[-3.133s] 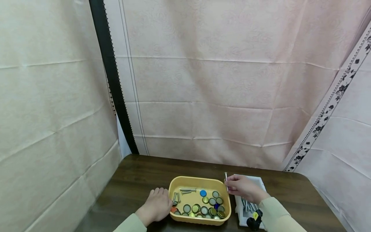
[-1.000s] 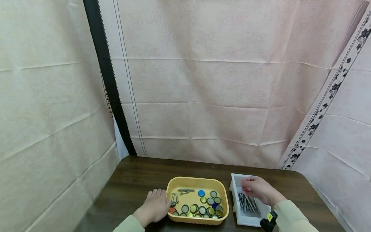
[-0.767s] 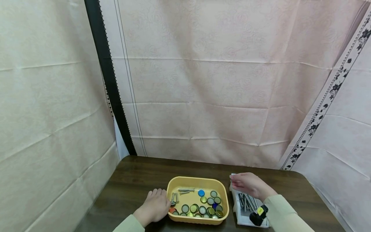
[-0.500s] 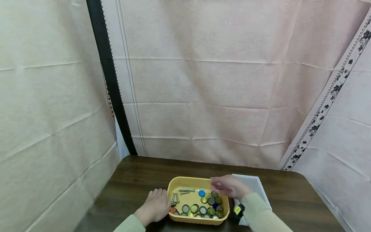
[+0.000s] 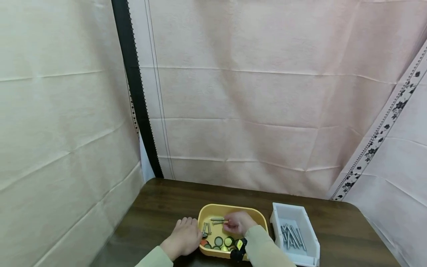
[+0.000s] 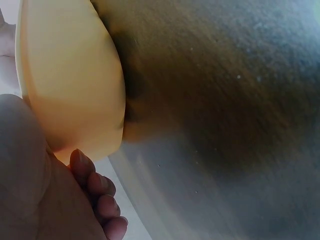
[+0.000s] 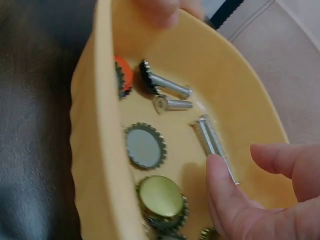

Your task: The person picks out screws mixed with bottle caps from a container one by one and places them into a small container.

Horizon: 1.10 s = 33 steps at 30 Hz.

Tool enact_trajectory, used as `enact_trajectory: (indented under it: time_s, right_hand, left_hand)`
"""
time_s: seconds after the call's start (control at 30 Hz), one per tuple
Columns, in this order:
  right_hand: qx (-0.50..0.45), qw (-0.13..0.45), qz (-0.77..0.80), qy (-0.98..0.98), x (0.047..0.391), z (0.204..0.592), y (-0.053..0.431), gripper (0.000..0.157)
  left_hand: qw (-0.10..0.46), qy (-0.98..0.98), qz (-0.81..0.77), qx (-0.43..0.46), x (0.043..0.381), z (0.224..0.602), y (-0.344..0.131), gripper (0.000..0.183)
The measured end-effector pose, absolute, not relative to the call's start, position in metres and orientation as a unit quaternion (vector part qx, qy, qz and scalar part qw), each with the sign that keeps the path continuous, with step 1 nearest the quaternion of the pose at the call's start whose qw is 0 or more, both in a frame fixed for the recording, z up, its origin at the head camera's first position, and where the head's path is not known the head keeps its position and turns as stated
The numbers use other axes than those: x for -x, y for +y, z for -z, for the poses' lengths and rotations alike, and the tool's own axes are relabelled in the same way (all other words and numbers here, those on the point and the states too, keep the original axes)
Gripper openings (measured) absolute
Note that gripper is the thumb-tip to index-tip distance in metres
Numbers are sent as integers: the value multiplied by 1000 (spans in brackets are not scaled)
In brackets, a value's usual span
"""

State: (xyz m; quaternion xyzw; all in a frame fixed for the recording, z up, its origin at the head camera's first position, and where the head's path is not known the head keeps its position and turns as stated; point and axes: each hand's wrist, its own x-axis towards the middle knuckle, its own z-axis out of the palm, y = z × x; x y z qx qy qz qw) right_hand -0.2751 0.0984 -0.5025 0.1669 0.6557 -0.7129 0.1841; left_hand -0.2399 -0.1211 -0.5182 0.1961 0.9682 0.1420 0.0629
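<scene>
In the head view my left hand [image 5: 184, 237] holds the left rim of a yellow plastic basin [image 5: 230, 206]. Its thumb [image 7: 167, 11] laps over the inside of the rim in the right wrist view, while its fingertips [image 6: 107, 205] curl outside, below the wall. My right hand [image 5: 238, 222] reaches down into the basin. Its thumb and forefinger are spread apart, and one fingertip is against or just above a pair of long silver screws [image 7: 212, 137]. Two more screws [image 7: 172, 104] lie nearby. Several bottle caps [image 7: 145, 145] are on the basin floor, some hidden by my right arm.
A white plastic box [image 5: 295, 210] stands to the right of the basin, with a heap of silver screws [image 5: 291, 236] inside. Both containers sit on a dark wooden table [image 5: 186, 193]. Pale cloth [image 5: 233, 111] hangs behind it.
About three seconds ago my right hand held a screw upright between the containers. It was then over the white box with no screw visible, and has since moved left into the basin. The left hand stays.
</scene>
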Motion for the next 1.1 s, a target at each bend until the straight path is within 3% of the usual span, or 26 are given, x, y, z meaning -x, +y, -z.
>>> enact_trajectory:
  time_s: [0.37, 0.67, 1.1]
  right_hand:
    - [-198, 126, 721, 653, 274, 507, 81, 7]
    - [-214, 90, 717, 657, 277, 519, 77, 5]
    - [-190, 110, 684, 696, 273, 515, 79, 8]
  left_hand:
    - [42, 970, -128, -200, 239, 521, -118, 31]
    - [49, 971, -132, -195, 240, 520, -118, 33]
    - [42, 970, -136, -196, 236, 514, -119, 27]
